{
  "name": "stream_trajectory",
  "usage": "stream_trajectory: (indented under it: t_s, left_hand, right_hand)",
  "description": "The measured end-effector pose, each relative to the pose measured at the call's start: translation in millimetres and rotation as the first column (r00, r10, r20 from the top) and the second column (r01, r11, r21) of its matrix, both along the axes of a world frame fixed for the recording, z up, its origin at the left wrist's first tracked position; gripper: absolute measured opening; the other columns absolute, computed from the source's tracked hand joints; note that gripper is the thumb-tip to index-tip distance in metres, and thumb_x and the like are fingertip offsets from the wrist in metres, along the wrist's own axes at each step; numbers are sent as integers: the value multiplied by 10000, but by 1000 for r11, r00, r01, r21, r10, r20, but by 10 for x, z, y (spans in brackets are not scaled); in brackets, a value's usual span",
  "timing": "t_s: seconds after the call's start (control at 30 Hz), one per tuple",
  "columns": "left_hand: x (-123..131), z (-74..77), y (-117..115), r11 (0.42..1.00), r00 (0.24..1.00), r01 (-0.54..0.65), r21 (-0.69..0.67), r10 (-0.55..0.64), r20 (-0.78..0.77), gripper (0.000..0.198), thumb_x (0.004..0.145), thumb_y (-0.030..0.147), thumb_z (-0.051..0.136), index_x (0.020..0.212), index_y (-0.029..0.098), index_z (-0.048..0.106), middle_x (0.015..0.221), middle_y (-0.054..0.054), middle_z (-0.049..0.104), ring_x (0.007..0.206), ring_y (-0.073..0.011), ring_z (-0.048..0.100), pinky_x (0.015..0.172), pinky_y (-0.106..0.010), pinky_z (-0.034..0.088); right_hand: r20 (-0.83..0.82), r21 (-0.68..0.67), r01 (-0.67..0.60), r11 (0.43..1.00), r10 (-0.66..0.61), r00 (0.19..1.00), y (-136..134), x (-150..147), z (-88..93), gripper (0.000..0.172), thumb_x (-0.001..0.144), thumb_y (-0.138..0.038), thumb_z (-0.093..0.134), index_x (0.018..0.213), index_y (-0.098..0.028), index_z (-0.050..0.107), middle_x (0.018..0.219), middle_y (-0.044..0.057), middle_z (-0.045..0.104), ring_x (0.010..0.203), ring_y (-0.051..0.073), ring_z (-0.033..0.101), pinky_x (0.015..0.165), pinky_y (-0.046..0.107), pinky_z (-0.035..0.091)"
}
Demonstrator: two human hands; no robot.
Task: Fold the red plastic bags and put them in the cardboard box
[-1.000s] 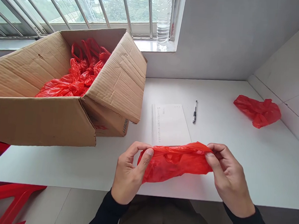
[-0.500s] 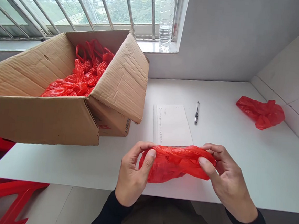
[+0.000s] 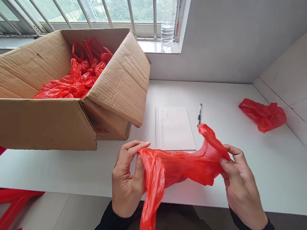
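Note:
A red plastic bag [image 3: 180, 166] is stretched between my two hands above the table's front edge. My left hand [image 3: 128, 180] pinches its left end, where a twisted strip hangs down past the edge. The bag's right end is gripped by the fingers of my right hand [image 3: 243, 187], and a handle-like loop sticks up beside them. Just beyond the bag lies a white notebook [image 3: 176, 129] with small marks on its page. A black and clear pen [image 3: 199, 115] rests to the right of the notebook.
An open cardboard box [image 3: 41, 124] holding red bags [image 3: 78, 79] stands at the left. Another crumpled red bag [image 3: 263, 115] lies at the back right of the white table [image 3: 271, 167]. A clear bottle [image 3: 168, 20] stands on the windowsill. Red stool parts [image 3: 11, 199] show at lower left.
My hands have moved slightly apart, widening the bag. A strip now hangs from its left end and a loop stands up at its right. The view has shifted slightly.

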State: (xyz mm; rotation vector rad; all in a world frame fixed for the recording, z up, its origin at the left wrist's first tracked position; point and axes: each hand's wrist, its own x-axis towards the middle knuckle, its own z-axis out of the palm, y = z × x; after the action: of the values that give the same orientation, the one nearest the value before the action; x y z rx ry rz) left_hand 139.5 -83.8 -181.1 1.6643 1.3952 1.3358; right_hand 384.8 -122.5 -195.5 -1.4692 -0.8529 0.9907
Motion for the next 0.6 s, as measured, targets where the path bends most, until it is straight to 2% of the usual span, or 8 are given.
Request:
stream_trajectory:
  t_s: [0.07, 0.17, 0.27, 0.33, 0.4, 0.5, 0.57, 0.6]
  left_hand:
    - [9, 50, -29, 999, 999, 15, 42, -14, -40, 386, 924, 168, 601, 1286, 301, 622, 1222, -44, 545, 1171, -208, 534, 1013, -356, 405]
    - [67, 132, -65, 987, 992, 48, 151, -28, -127, 545, 837, 143, 714, 1347, 275, 573, 1230, -67, 522, 1185, -229, 516, 1006, -372, 432]
    - [92, 204, -93, 971, 985, 44, 236, -2, -175, 402, 810, 100, 732, 1170, 275, 699, 1127, -48, 505, 1071, -203, 538, 949, -356, 446]
    - [53, 251, -126, 967, 989, 8, 254, 30, -146, 328, 836, 78, 695, 1082, 289, 743, 981, -22, 513, 922, -162, 538, 840, -309, 451]
    - [-25, 304, -176, 979, 998, 14, 205, -3, -56, 318, 856, 111, 684, 1097, 312, 735, 875, 0, 560, 816, -144, 549, 707, -258, 454]
    - [-155, 382, -249, 994, 984, 113, 12, -114, 140, 172, 894, 251, 667, 1043, 326, 708, 872, 20, 649, 733, -137, 612, 602, -214, 490]
    - [-207, 421, -275, 975, 956, 202, -95, -176, 233, 86, 937, 317, 605, 967, 317, 684, 857, 17, 637, 679, -135, 617, 581, -219, 503]
    - [-216, 434, -281, 959, 942, 256, -117, -221, 252, 138, 971, 338, 538, 944, 304, 669, 828, 7, 620, 663, -141, 610, 572, -231, 498]
  right_hand:
    - [4, -6, -60, 998, 60, 998, -14, -19, 10, 405, 875, -508, 647, 1224, -332, 544, 918, 5, 644, 787, 162, 585, 664, 248, 529]
    - [47, 6, -98, 995, 97, 994, -36, -59, 40, 256, 868, -464, 677, 1060, -307, 614, 919, -9, 624, 789, 139, 584, 652, 211, 522]
    - [46, 32, -113, 993, 111, 993, -54, -79, 68, 185, 881, -448, 666, 943, -281, 616, 860, -14, 613, 750, 138, 568, 626, 217, 504]
    - [43, 35, -121, 992, 120, 992, -71, -68, 84, 191, 919, -453, 611, 891, -265, 616, 793, -4, 589, 717, 151, 538, 623, 248, 487]
    - [30, 43, -111, 993, 110, 993, -96, -43, 100, 273, 945, -457, 565, 771, -247, 586, 690, -4, 512, 640, 150, 462, 586, 270, 442]
    - [-26, 53, -38, 998, 40, 999, -140, -6, 127, 362, 940, -453, 569, 650, -241, 522, 629, -3, 438, 589, 152, 392, 532, 288, 402]
    - [-65, 38, 6, 999, -4, 998, -165, 0, 141, 305, 928, -454, 588, 699, -253, 591, 680, 10, 525, 657, 174, 492, 571, 293, 463]
    - [-74, 29, 24, 999, -22, 997, -177, -3, 144, 247, 920, -459, 600, 775, -266, 649, 749, 15, 595, 748, 193, 563, 633, 292, 509]
